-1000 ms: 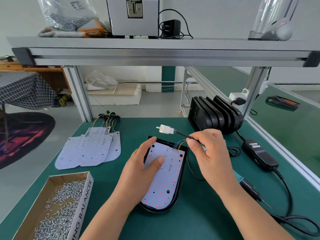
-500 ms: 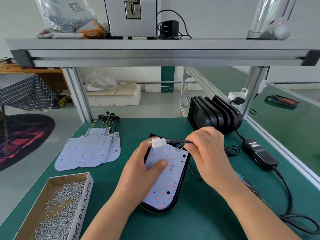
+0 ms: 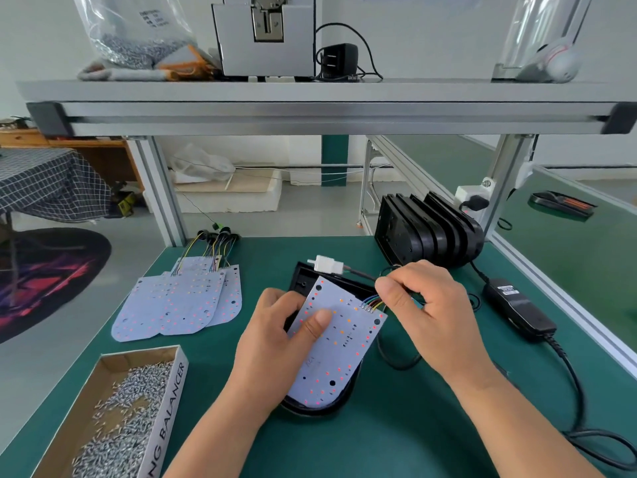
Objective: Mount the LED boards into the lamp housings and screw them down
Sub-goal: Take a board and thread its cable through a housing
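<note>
White with small red and orange dots, the LED board lies on top of the black lamp housing in the middle of the green table. Its long way runs from the person out toward the back of the table, and the far end leans a little to the right. The round end is the near one. The straight end is the far one, and coloured wires come out at its right corner. The board is turned a bit against the housing. The housing's far left corner sticks out past it, so the board is not sitting snug inside.

The left hand grips the board, with the thumb pressed on top and the fingers curled at its left edge. The right hand pinches the black cable just past the coloured wires. The cable goes up and left to a white plug, which hangs over the far end of the housing and points left.

To the left lies a pile of boards, with their wires pointing away. A cardboard box of screws sits at the near left. A row of housings stands on edge at the back right, and a black power brick lies to the right — apart from the hands.
</note>
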`<state>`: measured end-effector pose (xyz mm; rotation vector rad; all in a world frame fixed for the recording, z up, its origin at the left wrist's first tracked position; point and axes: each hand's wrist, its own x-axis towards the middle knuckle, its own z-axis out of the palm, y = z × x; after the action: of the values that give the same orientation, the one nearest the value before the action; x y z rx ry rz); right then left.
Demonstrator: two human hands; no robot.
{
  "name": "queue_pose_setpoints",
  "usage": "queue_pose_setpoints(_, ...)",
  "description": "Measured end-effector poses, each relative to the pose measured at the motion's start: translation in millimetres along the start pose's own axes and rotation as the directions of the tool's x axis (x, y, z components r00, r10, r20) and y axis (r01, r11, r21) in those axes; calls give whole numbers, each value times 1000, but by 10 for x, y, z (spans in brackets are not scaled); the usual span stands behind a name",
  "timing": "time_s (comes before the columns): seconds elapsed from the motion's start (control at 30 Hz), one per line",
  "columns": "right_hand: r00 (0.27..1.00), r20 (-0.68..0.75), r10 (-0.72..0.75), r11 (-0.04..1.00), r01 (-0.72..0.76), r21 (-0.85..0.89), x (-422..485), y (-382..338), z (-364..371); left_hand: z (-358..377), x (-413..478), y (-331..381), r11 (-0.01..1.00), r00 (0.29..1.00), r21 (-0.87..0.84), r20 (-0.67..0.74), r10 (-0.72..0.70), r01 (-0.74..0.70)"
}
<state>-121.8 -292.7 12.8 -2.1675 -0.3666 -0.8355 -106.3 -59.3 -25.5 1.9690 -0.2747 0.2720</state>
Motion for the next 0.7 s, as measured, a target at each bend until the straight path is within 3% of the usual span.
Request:
queue_pose_setpoints(0.23, 991, 114, 68, 998, -69, 3, 36, -12, -87, -21, 3, 39, 970, 982, 237, -162, 99, -59)
queue_pose_setpoints(0.4, 958, 237, 163, 983, -178, 40, 33, -2, -117, -56, -2, 74, 937, 973, 331, -154, 173, -114)
queue_pose_setpoints(0.53, 964, 181, 195, 968, -218, 121, 30, -48, -95, -66, -30, 99, 908, 964, 369, -96, 249, -197)
queue_pose_setpoints(0.7, 975, 113, 192, 979, -198, 41, 29, -97, -63, -32, -65, 158, 883, 945, 384, -69, 319, -270)
